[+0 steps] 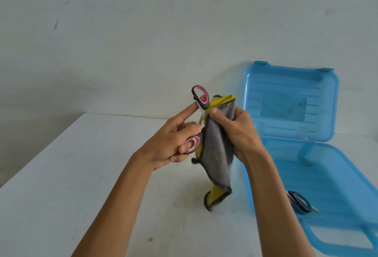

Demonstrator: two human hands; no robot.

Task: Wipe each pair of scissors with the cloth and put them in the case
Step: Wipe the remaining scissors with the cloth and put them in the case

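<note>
Far left, a matte white bench (81, 175) with a few dark specks, backed by a plain pale wall (143, 31). Up in mid-air over the bench: left hand (169, 144) gripping scissors (206, 101) with rounded black handle loops lined in soft pink. Index finger straight through the top loop, another finger hooked through the bottom one, loops well apart. Blades mostly buried, so can't say much about them.

Right beside that, a fuzzy cloth (218, 146), grey on one side, mustard yellow on the other, with dark stitched edging. Draped over the blade end and hanging limp, low over the bench. Right hand (239, 134) curled round the cloth near its top, thumb and fingers pinching the fabric.

Over on the right, a see-through blue plastic case (327, 166) with rounded corners, sitting open on the bench, ribbed lid (290, 101) standing up at the back. Inside the bottom half, near the front: second scissors (300, 202) with dark loops, lying flat.
</note>
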